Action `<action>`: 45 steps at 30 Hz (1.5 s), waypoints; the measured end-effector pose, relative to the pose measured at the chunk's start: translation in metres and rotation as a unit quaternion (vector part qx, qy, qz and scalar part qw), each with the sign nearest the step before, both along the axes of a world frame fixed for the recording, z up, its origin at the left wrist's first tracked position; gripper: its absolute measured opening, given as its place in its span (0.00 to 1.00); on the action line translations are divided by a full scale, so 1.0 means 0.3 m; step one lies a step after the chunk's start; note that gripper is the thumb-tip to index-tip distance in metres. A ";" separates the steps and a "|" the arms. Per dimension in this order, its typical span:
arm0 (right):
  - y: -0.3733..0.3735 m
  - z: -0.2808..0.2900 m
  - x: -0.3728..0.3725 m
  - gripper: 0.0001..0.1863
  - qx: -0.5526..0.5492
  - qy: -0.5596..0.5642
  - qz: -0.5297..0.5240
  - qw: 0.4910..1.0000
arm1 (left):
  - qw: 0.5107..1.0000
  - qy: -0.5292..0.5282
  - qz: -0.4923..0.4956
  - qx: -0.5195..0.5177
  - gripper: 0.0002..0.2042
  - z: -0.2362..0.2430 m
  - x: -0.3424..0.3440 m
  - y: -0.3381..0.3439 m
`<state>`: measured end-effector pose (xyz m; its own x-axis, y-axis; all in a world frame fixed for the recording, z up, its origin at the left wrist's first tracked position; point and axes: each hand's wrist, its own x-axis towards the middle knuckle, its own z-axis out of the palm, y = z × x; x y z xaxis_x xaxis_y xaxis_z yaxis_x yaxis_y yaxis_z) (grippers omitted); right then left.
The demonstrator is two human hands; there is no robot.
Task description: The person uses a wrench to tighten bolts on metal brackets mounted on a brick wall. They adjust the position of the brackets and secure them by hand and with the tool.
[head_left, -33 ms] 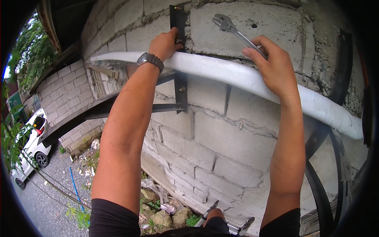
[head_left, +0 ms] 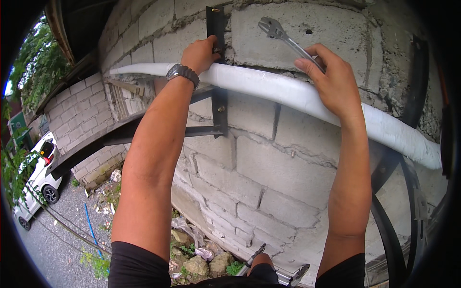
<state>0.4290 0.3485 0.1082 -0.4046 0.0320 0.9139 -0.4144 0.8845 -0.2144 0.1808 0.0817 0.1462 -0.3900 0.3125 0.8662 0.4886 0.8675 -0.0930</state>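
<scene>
My left hand (head_left: 199, 55) is closed at the black upright metal bracket (head_left: 214, 19), its fingertips beside a bolt (head_left: 217, 50); what they pinch is partly hidden. My right hand (head_left: 331, 81) grips the handle of a silver adjustable wrench (head_left: 283, 36), its jaw raised up and to the left against the backdrop of the block wall (head_left: 259, 168). A long white wrapped pipe (head_left: 269, 86) runs across the wall beneath both hands, partly behind my right forearm. A black steel support arm (head_left: 120, 137) with a bolted plate (head_left: 220, 115) extends out below the pipe.
Another black steel support (head_left: 408, 216) stands at the right. Part of a metal ladder (head_left: 300, 273) shows by my leg at the bottom. Rocks (head_left: 194, 266) and rubble lie at the wall's foot. A white car (head_left: 38, 182), gravel and leafy branches are at the left.
</scene>
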 end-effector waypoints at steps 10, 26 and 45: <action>-0.004 -0.005 -0.006 0.21 0.003 0.001 -0.018 1.000 | 1.000 -0.001 0.030 0.008 0.15 -0.008 0.014 0.016; 0.010 -0.006 -0.016 0.20 0.012 0.027 0.000 1.000 | 0.999 -0.004 0.037 0.000 0.15 -0.005 0.002 0.017; 0.019 -0.002 -0.021 0.20 0.016 0.016 0.006 1.000 | 1.000 -0.008 0.023 0.005 0.14 -0.004 0.011 0.008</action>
